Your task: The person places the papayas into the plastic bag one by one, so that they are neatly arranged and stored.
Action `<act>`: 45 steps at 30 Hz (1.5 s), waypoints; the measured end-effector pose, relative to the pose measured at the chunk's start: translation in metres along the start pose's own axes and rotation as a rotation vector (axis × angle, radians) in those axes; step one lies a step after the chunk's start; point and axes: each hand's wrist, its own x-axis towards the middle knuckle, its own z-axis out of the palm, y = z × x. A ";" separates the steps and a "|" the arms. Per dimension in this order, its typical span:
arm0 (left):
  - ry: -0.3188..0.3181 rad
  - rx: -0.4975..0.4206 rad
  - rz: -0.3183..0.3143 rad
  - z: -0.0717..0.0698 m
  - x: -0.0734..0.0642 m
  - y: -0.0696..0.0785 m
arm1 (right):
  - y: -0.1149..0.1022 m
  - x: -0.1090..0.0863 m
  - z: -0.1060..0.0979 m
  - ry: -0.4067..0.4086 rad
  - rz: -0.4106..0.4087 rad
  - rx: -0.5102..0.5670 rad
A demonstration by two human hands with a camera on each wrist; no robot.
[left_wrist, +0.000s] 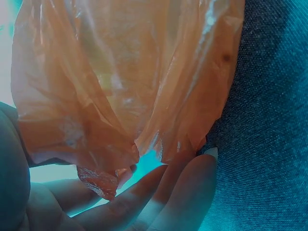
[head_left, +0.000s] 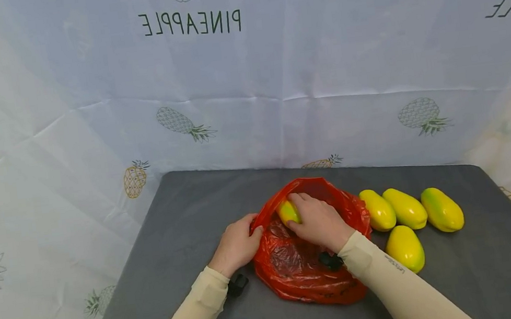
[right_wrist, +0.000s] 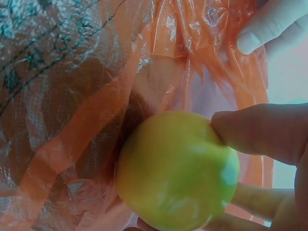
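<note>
Head view shows the left hand (head_left: 237,241) pinching a thin, red plastic bag (head_left: 291,266) and the right hand (head_left: 319,219) gripping a smooth, round yellow-green fruit (head_left: 288,211) inside, which could drop if fingers slip

I find bag (head_left: 288,261): thin plastic, glossy, wrinkled. Fruit (right_wrist: 175,178): smooth, glossy. Table (head_left: 203,202): matt, woven-looking. My sleeves (head_left: 185,315): matt, cloth-like. Curtain (head_left: 341,39): creased cloth, faint sheen.

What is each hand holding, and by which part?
The right hand holds a yellow-green fruit by opposite sides; the left hand grips the red bag by its rim.
</note>
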 end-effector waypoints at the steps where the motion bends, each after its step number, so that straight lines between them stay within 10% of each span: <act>1: 0.001 0.000 -0.002 0.001 0.000 0.000 | 0.000 0.000 0.001 0.000 -0.002 0.002; 18: 0.019 0.015 0.022 0.006 -0.001 0.002 | 0.006 -0.003 0.001 -0.007 0.021 -0.024; 30: 0.012 0.028 -0.001 0.005 -0.002 0.002 | 0.011 -0.035 -0.044 0.067 0.025 0.063; 45: -0.016 0.036 -0.025 0.006 -0.002 0.006 | 0.102 -0.111 -0.109 0.180 0.243 0.114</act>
